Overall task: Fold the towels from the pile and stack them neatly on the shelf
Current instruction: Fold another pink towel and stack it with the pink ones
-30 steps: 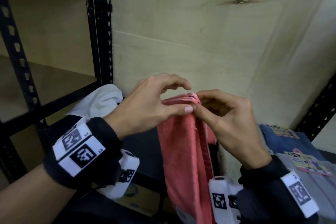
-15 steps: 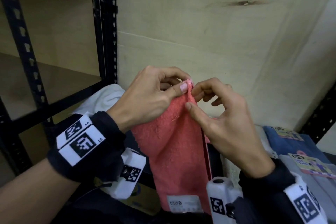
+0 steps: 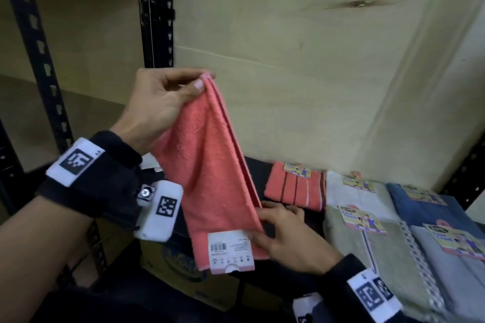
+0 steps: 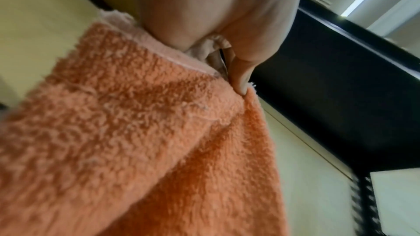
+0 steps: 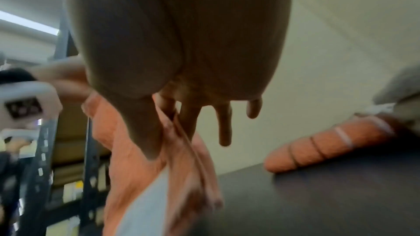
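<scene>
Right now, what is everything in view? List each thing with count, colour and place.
held towel: one, coral, hanging folded between both hands
paper label: one, white with barcode, on its lower end
striped towel: one, coral, folded flat on the dark shelf
packaged towels: several, pale green, grey and blue, stacked at right
shelf upright: one, black, behind the left hand
cardboard box: one, brown, below
left hand: fingers pinch the top corner
right hand: holds the lower edge
</scene>
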